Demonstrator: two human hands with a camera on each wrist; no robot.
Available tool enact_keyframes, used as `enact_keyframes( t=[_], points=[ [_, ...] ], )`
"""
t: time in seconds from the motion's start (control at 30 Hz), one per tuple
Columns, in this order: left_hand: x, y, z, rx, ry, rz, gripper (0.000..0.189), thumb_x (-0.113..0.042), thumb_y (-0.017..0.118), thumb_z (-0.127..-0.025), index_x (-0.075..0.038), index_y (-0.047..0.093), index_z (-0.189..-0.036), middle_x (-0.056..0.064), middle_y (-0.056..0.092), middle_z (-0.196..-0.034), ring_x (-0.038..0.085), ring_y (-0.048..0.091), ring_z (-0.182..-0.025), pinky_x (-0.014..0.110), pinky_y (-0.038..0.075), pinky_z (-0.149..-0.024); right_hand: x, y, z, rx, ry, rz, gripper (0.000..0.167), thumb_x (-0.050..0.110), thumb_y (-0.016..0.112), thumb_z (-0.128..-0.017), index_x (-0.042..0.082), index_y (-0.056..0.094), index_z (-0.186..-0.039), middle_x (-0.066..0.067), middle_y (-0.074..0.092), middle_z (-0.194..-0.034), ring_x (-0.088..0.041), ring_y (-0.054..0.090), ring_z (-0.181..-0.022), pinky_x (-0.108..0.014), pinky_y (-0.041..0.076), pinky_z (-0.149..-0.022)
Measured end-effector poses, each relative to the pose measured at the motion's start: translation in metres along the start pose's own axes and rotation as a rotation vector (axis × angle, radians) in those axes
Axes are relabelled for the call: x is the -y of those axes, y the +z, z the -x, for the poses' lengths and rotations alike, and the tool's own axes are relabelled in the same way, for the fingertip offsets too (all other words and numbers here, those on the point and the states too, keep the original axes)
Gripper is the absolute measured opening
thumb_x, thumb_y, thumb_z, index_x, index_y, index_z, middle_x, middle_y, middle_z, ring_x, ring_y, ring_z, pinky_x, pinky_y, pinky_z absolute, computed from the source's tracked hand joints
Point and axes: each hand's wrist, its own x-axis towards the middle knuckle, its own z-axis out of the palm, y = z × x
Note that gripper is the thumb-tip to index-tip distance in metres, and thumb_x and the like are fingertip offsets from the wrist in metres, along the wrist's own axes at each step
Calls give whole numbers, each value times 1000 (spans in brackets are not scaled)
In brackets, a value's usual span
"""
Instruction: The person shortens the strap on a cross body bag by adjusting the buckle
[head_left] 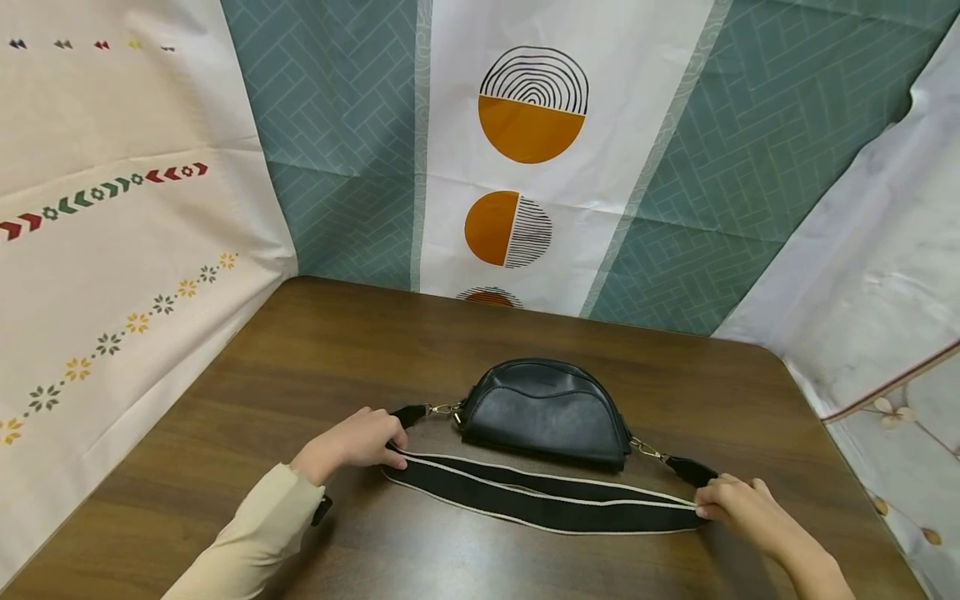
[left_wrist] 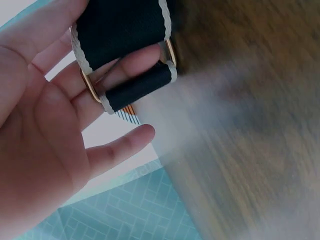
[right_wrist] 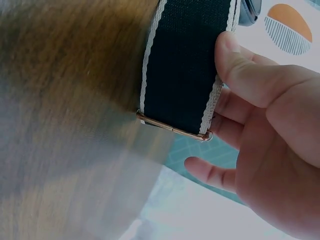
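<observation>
A black half-moon leather bag (head_left: 543, 408) lies in the middle of the brown wooden table (head_left: 300, 350). Its black strap (head_left: 540, 500) with white edges lies folded flat in front of it, clipped to the bag by gold hooks at both ends. My left hand (head_left: 390, 443) holds the strap's left fold. In the left wrist view the strap (left_wrist: 122, 30) and its gold slider (left_wrist: 170, 52) lie across the fingers (left_wrist: 135, 60). My right hand (head_left: 705, 505) pinches the right fold. In the right wrist view the thumb (right_wrist: 240, 60) presses on the strap (right_wrist: 185, 65) near a gold buckle (right_wrist: 172, 130).
Patterned cloth backdrops close in the table: a cream one (head_left: 112, 250) on the left, a teal and white one with orange circles (head_left: 525, 167) behind, and a pale one (head_left: 885, 250) on the right. Bare wood surrounds the bag.
</observation>
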Motion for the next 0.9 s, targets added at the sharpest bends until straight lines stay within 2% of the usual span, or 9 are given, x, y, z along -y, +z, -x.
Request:
enact_keyframes(
  t=[0.23,0.3,0.37,0.43,0.53,0.7,0.73,0.83,0.9],
  points=[
    [-3,2,1,8,-17,23,25,-22,69,-77,-18,54,-57,-15,37,-53,3,27,-51,22,28,-50,2,3,-1,-4,-2,0,23,13,67,-75,30,53,-66,22,43,-66,4,37,-63,-31,24,-56],
    [-4,2,0,11,-37,23,20,-22,70,-76,-17,58,-61,-15,43,-56,3,33,-51,23,31,-51,3,4,-1,-6,-3,-7,19,14,67,-75,28,56,-68,22,44,-67,4,38,-63,-31,25,-55],
    [-6,2,0,13,-61,10,14,-23,71,-75,-13,64,-68,-11,53,-62,6,45,-56,27,38,-56,3,3,-2,-3,1,-19,12,17,66,-77,24,59,-70,21,46,-68,3,40,-63,-31,26,-55],
    [-8,1,-1,16,-85,6,15,-24,72,-74,-10,68,-79,-6,62,-74,12,55,-67,34,42,-66,4,2,-4,-6,8,-29,5,20,65,-78,21,63,-75,21,50,-70,2,43,-64,-32,29,-55],
    [-13,-1,-4,12,-95,17,26,-24,73,-72,-6,68,-92,1,66,-88,20,59,-84,44,39,-77,7,-1,-7,-1,28,-39,6,24,64,-80,18,66,-80,18,54,-74,0,47,-68,-34,32,-56],
    [-19,1,-11,-32,-43,47,24,-23,72,-74,-6,68,-91,1,66,-88,19,59,-85,46,36,-75,17,-3,-11,-4,104,-33,7,25,64,-80,18,65,-82,18,53,-74,-2,50,-69,-36,35,-58],
    [-15,4,-14,-57,-5,34,25,-27,69,-77,-7,68,-91,0,65,-87,18,59,-82,44,37,-73,20,-4,-13,-10,125,-26,7,25,65,-80,18,65,-82,19,53,-73,-2,51,-69,-37,35,-58],
    [-20,4,-20,-96,9,25,27,-28,67,-79,-4,67,-91,3,66,-86,18,59,-80,42,40,-70,28,-5,-18,-37,179,-9,5,23,65,-79,19,65,-81,18,52,-73,-5,52,-69,-37,35,-59],
    [-25,5,-25,-131,6,-15,28,-28,67,-80,-3,67,-92,4,65,-87,19,59,-79,40,42,-68,33,-5,-24,-73,180,10,7,22,66,-79,17,66,-83,14,56,-76,-11,55,-74,-40,37,-60]
  ],
)
